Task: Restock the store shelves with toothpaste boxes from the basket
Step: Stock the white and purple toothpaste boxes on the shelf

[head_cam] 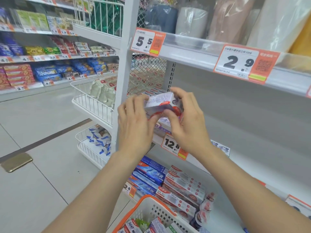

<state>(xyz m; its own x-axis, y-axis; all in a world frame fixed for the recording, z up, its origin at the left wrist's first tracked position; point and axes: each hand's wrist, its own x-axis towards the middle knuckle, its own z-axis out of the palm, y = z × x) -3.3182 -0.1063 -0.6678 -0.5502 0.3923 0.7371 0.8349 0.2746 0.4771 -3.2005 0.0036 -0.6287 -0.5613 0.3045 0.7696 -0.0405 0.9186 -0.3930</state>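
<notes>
Both bare forearms are extended up from the bottom corners, angled in toward centre frame. Left hand (134, 126) is seen from the back, fingers curled onto the left end of a toothpaste box (159, 103). Right hand (186, 126) is wrapped round the right end, fingers arched over the top, thumb pressed underneath. Wrists roughly level, hands just apart.

Store aisle, pale tiled floor (33, 123) crossed by dark strip (55, 137), brass plate (16, 162) set in at near left. Snack shelves (42, 58) along far left. White post (124, 64) at centre, wire racks (90, 101) hung on its left side, mesh panel (146, 73) just right of it. Grey back panel (235, 115) under upper shelf (193, 54), orange price tags (245, 63) on its edge, wrapped rolls (193, 19) on top. Even bright light.
</notes>
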